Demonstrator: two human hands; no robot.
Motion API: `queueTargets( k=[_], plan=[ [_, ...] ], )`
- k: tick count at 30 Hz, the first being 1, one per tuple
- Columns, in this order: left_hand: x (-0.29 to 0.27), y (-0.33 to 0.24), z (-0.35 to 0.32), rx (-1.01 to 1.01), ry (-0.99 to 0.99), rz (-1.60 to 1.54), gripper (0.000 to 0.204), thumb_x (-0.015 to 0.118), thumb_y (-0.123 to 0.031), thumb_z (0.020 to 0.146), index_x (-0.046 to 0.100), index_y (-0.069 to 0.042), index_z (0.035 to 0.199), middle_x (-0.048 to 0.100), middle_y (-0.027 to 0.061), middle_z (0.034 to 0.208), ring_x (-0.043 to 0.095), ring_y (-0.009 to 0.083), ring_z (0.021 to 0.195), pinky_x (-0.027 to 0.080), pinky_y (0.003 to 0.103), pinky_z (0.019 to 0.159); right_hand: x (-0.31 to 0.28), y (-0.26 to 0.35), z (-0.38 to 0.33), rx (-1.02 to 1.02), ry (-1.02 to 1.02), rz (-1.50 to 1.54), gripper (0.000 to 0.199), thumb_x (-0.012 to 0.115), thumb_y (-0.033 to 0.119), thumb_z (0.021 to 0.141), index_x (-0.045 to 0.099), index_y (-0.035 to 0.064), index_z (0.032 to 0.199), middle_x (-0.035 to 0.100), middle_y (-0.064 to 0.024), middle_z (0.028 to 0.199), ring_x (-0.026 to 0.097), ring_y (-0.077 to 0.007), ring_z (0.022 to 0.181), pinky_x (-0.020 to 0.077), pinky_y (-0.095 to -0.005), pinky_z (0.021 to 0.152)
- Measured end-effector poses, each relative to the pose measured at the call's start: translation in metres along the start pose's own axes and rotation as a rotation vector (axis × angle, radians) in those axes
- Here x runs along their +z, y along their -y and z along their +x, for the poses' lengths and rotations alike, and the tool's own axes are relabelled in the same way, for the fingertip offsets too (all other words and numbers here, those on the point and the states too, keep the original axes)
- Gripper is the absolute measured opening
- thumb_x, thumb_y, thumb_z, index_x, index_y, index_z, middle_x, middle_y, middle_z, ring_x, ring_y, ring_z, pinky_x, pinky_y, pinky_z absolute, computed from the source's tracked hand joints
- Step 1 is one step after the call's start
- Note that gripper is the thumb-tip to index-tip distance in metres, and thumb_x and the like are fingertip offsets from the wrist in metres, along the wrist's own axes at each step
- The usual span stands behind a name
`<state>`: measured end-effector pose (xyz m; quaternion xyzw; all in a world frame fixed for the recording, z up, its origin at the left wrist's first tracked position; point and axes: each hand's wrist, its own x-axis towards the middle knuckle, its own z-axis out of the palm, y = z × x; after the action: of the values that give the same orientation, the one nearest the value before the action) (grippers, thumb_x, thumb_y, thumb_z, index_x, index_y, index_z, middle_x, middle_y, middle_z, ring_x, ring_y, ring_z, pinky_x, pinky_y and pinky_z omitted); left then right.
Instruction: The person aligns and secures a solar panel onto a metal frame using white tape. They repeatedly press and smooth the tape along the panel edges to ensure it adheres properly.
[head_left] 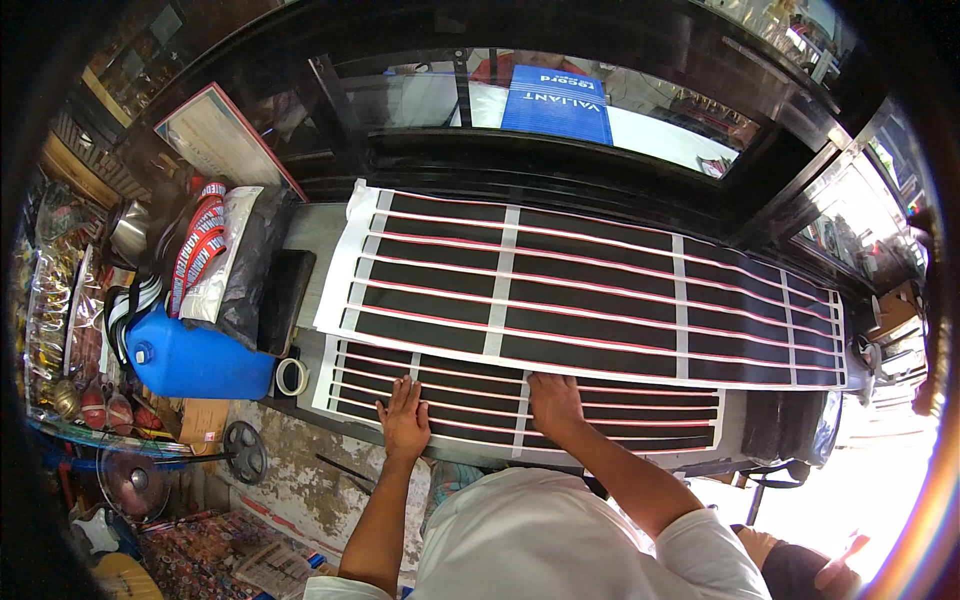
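A small striped sheet [470,405] lies along the near side of the table, with black bands split by thin white and red lines. My left hand [404,425] rests flat on its left part, fingers stretched out and a little apart. Farther right, my right hand [556,405] has its fingers bent and closed at the sheet's upper edge, beside a grey cross strip [522,415]. Whatever those fingers hold, if anything, is hidden. Behind lies a larger sheet [590,285] of the same pattern, crossed by several grey strips, its near edge overlapping the small one.
At the left stand a blue jerrycan [195,355], a roll of tape [291,377] and a stack of bags with a red printed ribbon [200,240]. A black-framed glass partition [420,160] runs behind the table. Dark plastic-wrapped bundles [790,420] sit at the right end.
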<state>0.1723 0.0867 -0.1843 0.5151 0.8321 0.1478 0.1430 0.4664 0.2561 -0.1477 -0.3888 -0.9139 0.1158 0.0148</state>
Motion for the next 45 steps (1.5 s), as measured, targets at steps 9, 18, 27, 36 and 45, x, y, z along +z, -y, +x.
queueTargets(
  k=[9, 18, 27, 36, 45],
  plan=[
    [0.001, 0.012, 0.000, -0.049, -0.120, -0.009, 0.061, 0.061, -0.032, 0.108, 0.050, -0.008, 0.164, 0.038, 0.0196, 0.176, 0.030, 0.0408, 0.165, 0.021, 0.071, 0.129, -0.002, -0.092, -0.138, 0.499, -0.469, 0.205, 0.025, 0.072, 0.007, 0.089, 0.067, 0.0040, 0.113, 0.062, -0.0206, 0.110, 0.059, -0.0439, 0.106, 0.0470, -0.0574, 0.090],
    [-0.018, -0.027, 0.040, 0.195, 0.078, 0.160, 0.066, 0.060, -0.041, 0.111, 0.045, -0.011, 0.167, 0.038, 0.0171, 0.176, 0.029, 0.0385, 0.166, 0.017, 0.071, 0.132, 0.003, -0.228, -0.207, 0.912, -0.688, 0.054, 0.030, 0.078, 0.003, 0.088, 0.067, -0.0016, 0.116, 0.068, -0.0211, 0.111, 0.064, -0.0432, 0.109, 0.0496, -0.0553, 0.099],
    [-0.004, -0.020, 0.039, 0.207, 0.117, 0.169, 0.063, 0.061, -0.045, 0.110, 0.055, -0.006, 0.159, 0.046, 0.0240, 0.168, 0.036, 0.0424, 0.160, 0.017, 0.072, 0.131, 0.007, -0.331, -0.221, 1.028, -0.562, 0.002, 0.026, 0.076, 0.006, 0.077, 0.070, -0.0047, 0.100, 0.072, -0.0285, 0.104, 0.070, -0.0481, 0.101, 0.0555, -0.0552, 0.091],
    [-0.008, -0.021, 0.055, 0.258, 0.082, 0.166, 0.080, 0.064, -0.062, 0.103, 0.061, 0.004, 0.148, 0.055, 0.0264, 0.160, 0.046, 0.0434, 0.154, 0.023, 0.072, 0.128, 0.050, -0.375, -0.231, 0.889, -0.550, -0.055, 0.056, 0.066, 0.050, 0.102, 0.072, 0.0075, 0.138, 0.075, -0.0219, 0.131, 0.070, -0.0470, 0.121, 0.0561, -0.0552, 0.105],
    [-0.022, -0.019, 0.054, 0.128, 0.239, 0.199, 0.088, 0.062, -0.066, 0.103, 0.050, -0.001, 0.161, 0.042, 0.0224, 0.172, 0.037, 0.0391, 0.161, 0.015, 0.072, 0.132, 0.029, -0.375, -0.198, 0.807, -0.454, 0.080, 0.055, 0.067, 0.038, 0.106, 0.063, 0.0059, 0.150, 0.064, -0.0222, 0.151, 0.059, -0.0438, 0.140, 0.0464, -0.0564, 0.117]
  ],
)
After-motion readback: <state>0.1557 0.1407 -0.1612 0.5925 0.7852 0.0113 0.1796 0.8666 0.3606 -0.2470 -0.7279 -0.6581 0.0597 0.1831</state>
